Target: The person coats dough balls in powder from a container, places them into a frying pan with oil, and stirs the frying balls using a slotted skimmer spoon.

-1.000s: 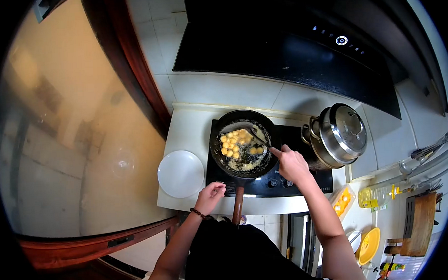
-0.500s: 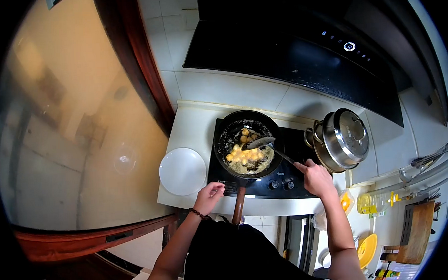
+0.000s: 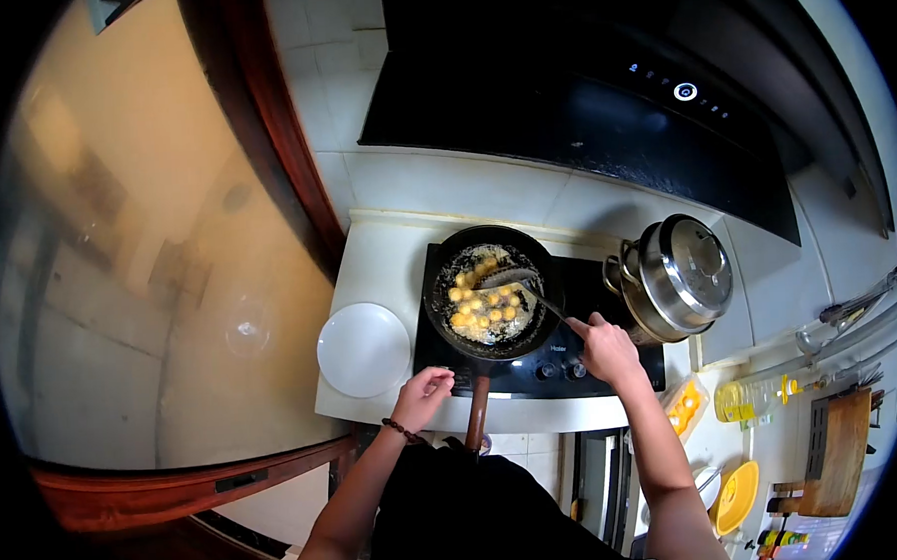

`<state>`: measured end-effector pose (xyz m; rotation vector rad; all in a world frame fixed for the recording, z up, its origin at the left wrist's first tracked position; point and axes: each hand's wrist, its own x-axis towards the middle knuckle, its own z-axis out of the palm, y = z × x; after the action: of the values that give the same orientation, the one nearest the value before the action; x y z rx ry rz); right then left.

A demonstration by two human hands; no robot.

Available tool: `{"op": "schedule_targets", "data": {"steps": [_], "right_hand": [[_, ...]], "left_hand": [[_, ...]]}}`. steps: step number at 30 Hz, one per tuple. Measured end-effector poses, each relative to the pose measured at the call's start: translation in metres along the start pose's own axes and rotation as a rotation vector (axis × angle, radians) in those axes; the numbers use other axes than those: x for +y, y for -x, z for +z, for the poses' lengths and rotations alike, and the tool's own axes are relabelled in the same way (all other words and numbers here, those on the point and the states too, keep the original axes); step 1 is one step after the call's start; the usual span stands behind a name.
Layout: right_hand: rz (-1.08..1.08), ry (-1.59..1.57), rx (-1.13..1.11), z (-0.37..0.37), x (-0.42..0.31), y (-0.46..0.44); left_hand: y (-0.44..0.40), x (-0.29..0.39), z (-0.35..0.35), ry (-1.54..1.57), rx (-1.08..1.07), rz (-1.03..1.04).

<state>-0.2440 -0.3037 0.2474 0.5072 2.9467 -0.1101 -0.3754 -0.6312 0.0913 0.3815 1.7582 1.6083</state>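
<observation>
A black frying pan (image 3: 543, 321) with a brown handle (image 3: 478, 412) sits on the stove. In it, several small golden balls (image 3: 490, 302) lie in bubbling oil. My right hand (image 3: 609, 349) is closed around the handle of a slotted spatula (image 3: 511, 277), whose head is down among the balls in the pan. Near the counter's front edge, left of the pan handle and apart from it, hovers my left hand (image 3: 427, 395). Its fingers are loosely curled; whether anything is between them I cannot make out. A white plate (image 3: 364, 350) rests on the counter beyond that hand.
Right of the pan stands a steel steamer pot (image 3: 684, 280) with a glass lid. Above hangs a black range hood (image 3: 581, 104). Along the right counter are an oil bottle (image 3: 742, 401), a yellow basin (image 3: 735, 498) and a wooden board (image 3: 834, 453). A glass panel (image 3: 167, 252) borders the left.
My right hand has shifted slightly left with the spatula. The balls are spread differently in the oil. My left hand has stayed nearly in place, and the view has tilted a little.
</observation>
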Motion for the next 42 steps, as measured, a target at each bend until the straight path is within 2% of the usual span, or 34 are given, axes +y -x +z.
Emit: {"op": "schedule_targets", "data": {"steps": [7,9,13,21,24,29,34,38,42], "right_hand": [[0.015,0.010,-0.086,-0.021,0.006,0.015],[0.000,-0.025,0.030,0.001,0.005,0.004],[0.036,-0.049,-0.054,-0.012,-0.003,0.007],[0.089,-0.123,0.047,0.017,-0.003,-0.009],[0.049,-0.282,0.028,0.001,0.002,0.010],[0.081,-0.282,0.090,0.010,-0.004,0.012],[0.010,-0.334,0.037,0.004,0.011,0.025],[0.082,-0.340,0.105,0.020,0.001,0.022],[0.094,-0.321,0.068,0.025,0.004,0.026]], "left_hand": [[0.002,-0.009,-0.008,-0.068,-0.015,0.013],[0.001,-0.007,-0.006,-0.059,-0.028,-0.003],[-0.002,-0.006,-0.004,-0.013,-0.011,0.018],[-0.003,-0.002,0.003,0.010,-0.061,0.045],[-0.002,0.001,0.000,-0.026,-0.046,-0.002],[-0.005,-0.007,0.000,0.003,-0.074,0.014],[-0.004,-0.001,0.001,0.017,-0.081,0.005],[-0.007,-0.015,-0.001,0.014,-0.109,0.029],[-0.007,-0.015,-0.001,-0.042,-0.117,0.054]]}}
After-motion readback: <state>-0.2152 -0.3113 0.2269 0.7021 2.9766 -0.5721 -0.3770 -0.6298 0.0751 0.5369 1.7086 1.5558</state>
